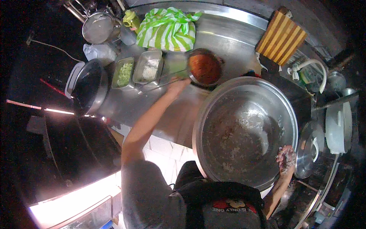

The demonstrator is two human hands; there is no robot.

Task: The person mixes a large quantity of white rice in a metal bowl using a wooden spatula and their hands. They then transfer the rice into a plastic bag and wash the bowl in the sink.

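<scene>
My left hand (180, 83) reaches across the steel counter (128, 106) to the near left edge of a round pot (191, 76) holding red-orange sauce (204, 67). Blur hides whether its fingers grip the pot. A long thin metal utensil (145, 91) passes beside that hand. Before me, a large round metal basin (223, 114) overhangs the counter's near edge, with pale grainy residue (228, 166) inside. My right hand (286, 159), coated in pale grains, lies over the basin's right rim with curled fingers. Whether it grips the rim is unclear.
Left of the pot stand two steel containers, one with chopped greens (125, 75), one with white food (150, 70). A big pot (97, 94) stands farther left. Behind are a green-striped bag (165, 31) and a wooden board (281, 38). A glass lid (307, 151) lies right of the basin.
</scene>
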